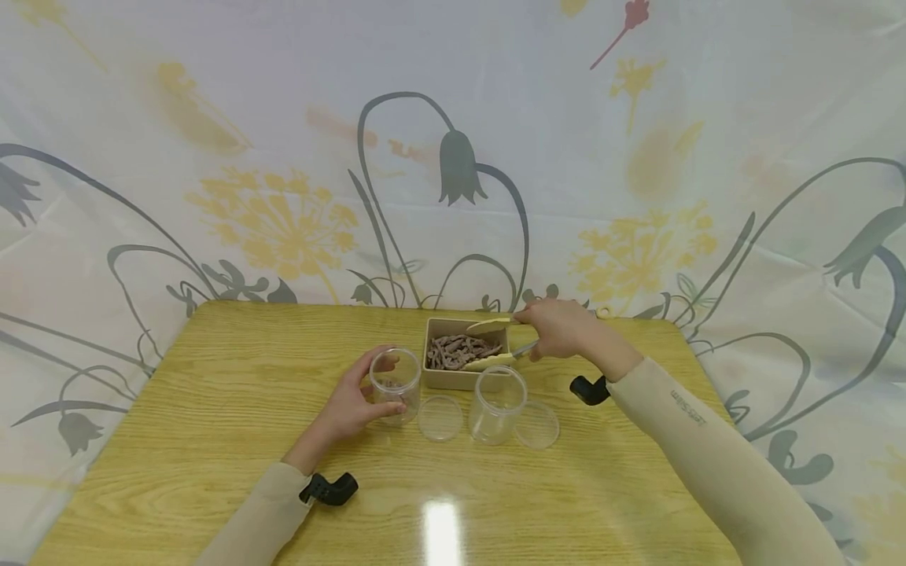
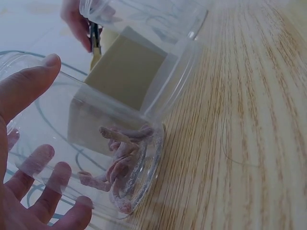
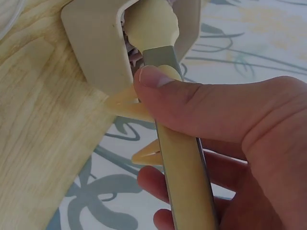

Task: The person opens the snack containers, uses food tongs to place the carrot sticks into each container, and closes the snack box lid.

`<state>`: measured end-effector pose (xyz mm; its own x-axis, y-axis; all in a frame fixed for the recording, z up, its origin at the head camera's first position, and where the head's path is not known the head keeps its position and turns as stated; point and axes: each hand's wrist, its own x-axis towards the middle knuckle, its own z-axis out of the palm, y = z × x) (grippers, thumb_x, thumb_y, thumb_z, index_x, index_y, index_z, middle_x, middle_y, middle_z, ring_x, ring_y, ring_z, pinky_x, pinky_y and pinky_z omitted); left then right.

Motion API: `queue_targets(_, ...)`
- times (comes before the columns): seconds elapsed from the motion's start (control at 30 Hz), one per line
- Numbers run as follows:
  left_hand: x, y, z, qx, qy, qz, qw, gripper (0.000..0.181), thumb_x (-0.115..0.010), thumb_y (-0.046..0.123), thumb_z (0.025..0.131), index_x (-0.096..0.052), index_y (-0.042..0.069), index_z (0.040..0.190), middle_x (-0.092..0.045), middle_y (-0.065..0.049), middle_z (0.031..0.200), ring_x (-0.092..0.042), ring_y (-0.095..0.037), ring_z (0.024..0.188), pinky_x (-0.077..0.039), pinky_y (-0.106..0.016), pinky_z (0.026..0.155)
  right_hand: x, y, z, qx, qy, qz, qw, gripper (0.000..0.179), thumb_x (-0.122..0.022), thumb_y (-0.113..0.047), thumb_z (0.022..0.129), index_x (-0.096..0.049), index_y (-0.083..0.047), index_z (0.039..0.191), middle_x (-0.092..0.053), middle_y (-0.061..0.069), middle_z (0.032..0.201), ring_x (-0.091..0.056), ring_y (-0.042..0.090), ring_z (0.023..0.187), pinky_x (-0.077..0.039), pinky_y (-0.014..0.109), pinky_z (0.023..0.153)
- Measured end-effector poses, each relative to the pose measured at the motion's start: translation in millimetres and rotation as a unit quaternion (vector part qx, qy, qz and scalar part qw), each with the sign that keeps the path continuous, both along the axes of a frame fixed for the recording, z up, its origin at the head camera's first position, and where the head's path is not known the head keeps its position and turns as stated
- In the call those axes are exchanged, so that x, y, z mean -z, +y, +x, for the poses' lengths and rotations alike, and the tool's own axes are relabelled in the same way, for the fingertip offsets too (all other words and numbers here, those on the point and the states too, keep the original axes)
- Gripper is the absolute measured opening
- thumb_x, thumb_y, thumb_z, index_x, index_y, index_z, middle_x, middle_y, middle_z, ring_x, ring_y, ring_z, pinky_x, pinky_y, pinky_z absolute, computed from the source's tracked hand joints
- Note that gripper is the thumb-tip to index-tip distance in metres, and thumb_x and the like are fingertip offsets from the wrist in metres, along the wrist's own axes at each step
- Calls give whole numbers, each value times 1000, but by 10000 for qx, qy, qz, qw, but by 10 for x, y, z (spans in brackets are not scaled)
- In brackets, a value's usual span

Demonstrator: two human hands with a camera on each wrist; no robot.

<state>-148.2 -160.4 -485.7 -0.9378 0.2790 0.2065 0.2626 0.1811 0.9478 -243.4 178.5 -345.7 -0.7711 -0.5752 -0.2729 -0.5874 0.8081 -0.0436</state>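
Observation:
My left hand (image 1: 351, 399) holds a clear round jar (image 1: 398, 376) upright on the table, thumb on one side and fingers around the other. A few purplish-brown, twig-like pieces (image 2: 117, 167) lie at its bottom. With my right hand (image 1: 562, 328) I grip a pair of tongs (image 3: 184, 177) with yellow tips and metal arms. The tongs stand spread, their tips reaching into a beige rectangular box (image 1: 453, 380). Inside that box is a heap of the same twig-like pieces (image 1: 453, 350).
A second clear jar (image 1: 495, 417) stands open in front of the box. One flat clear lid (image 1: 440, 419) lies between the jars, another lid (image 1: 539, 427) to the right. Behind the wooden table (image 1: 283, 354) hangs a flower-printed cloth (image 1: 297, 157).

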Motion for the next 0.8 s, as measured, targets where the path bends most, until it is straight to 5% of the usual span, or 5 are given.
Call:
queue_targets(0.13, 3, -7, 1, -30, 13, -20, 10000, 88, -85, -2, 76, -39, 7, 150, -48, -27, 138, -44, -41, 130, -46, -60, 97, 17, 9, -45, -59, -207, -47, 9998, 64, -83, -24, 83, -58, -5, 139, -65, 13, 128, -65, 33, 106, -57, 47, 78)
queue_targets(0.33, 16, -7, -4, 30, 50, 19, 10000, 88, -85, -1, 76, -39, 9, 150, -47, -27, 138, -45, -40, 130, -47, -57, 98, 67, 19, -47, -79, 24, -128, 9999, 47, -78, -19, 88, -66, -8, 131, -67, 9, 124, -66, 30, 103, -56, 47, 80)
queue_targets(0.53, 33, -6, -14, 42, 83, 115, 9999, 88, -86, -1, 75, -41, 11, 150, -47, -26, 139, -44, -40, 129, -47, -56, 97, 101, 20, -37, -13, 292, -366, 9989, 37, -77, -16, 88, -71, -12, 124, -71, 6, 115, -69, 27, 94, -56, 38, 65)
queue_targets(0.8, 25, -15, -10, 24, 84, 39, 10000, 88, -85, -1, 75, -40, 10, 150, -48, -25, 140, -44, -40, 129, -46, -57, 99, 90, 39, -31, 72, 478, -501, 9976, 42, -77, -17, 89, -68, -12, 129, -72, 7, 113, -68, 21, 76, -38, 27, 47)
